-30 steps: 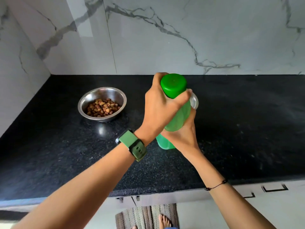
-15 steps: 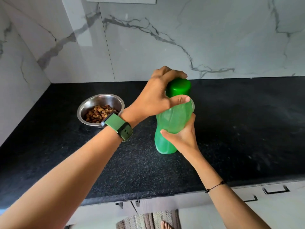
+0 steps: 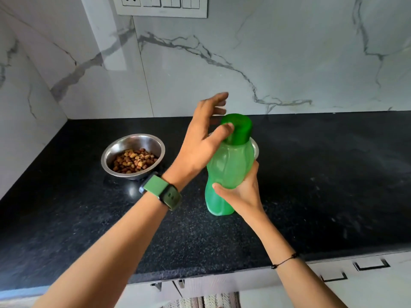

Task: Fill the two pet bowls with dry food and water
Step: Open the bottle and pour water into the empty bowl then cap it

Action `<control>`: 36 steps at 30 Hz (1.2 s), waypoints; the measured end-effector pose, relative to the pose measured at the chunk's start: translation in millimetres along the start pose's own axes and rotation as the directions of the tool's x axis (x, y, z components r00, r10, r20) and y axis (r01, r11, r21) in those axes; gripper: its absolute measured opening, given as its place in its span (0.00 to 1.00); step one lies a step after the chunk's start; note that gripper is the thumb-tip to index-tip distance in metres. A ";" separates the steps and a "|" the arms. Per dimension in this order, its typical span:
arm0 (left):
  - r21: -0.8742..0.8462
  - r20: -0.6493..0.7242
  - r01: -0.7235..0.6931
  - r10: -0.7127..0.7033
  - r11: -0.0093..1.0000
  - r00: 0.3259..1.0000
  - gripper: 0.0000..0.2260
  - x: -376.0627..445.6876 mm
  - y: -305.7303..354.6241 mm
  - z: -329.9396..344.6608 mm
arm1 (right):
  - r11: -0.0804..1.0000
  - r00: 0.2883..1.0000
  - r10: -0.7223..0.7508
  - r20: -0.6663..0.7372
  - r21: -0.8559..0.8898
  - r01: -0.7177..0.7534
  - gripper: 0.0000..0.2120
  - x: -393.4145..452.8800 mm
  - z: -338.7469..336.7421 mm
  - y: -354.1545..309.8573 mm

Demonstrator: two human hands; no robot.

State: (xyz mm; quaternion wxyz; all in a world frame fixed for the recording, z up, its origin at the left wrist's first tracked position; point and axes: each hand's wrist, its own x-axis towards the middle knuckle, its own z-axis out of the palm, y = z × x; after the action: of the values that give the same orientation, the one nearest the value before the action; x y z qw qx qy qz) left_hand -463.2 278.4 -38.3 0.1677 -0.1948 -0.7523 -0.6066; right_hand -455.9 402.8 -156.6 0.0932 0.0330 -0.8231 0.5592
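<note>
Head view, black speckled countertop against a marble-pattern wall.

Green bottle: translucent, upright, base on the countertop near centre. Dark green cap is on the neck.

Right hand: wraps the bottle's lower body from the near right side, thumb across the front, fingers curled round the back, so it grips the bottle.

Left hand: beside the cap on its left. Fingers spread and fairly straight, apart from each other; upper fingers are motion-blurred above and behind the cap. Thumb tip lies against the cap's left edge. No closed grip on the cap visible.

Steel bowl: left of the bottle, on the countertop, well apart from it. Holds brown dry food covering the bottom.

Second bowl: only a sliver of steel rim shows directly behind the bottle; contents cannot be told.

Other: green watch on the left wrist, thin black cord bracelet on the right wrist. Switch plate on the wall at top. Drawer handles under the counter edge
</note>
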 end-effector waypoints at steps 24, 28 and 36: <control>-0.180 0.225 0.216 -0.174 0.960 0.959 0.26 1.8 -4.3 -1.5 | 1.000 1.000 0.005 0.008 -0.001 -0.005 0.51 0.5 0.6 0.8; -0.012 -0.045 0.231 -0.232 0.973 0.972 0.25 1.3 -0.8 17.2 | 1.000 1.000 0.002 0.021 0.012 -0.003 0.51 0.3 -0.9 0.8; -0.217 0.018 0.261 -0.264 0.941 0.964 0.24 -8.6 4.5 18.9 | 0.999 0.999 -0.005 0.036 0.041 0.003 0.50 0.8 -2.2 -0.1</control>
State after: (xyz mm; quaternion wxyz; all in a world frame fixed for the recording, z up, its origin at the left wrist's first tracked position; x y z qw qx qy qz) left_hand -453.8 297.0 -42.7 0.0675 -0.1066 -0.6998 -0.7031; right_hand -456.4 404.8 -155.5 0.0788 0.0467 -0.8131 0.5749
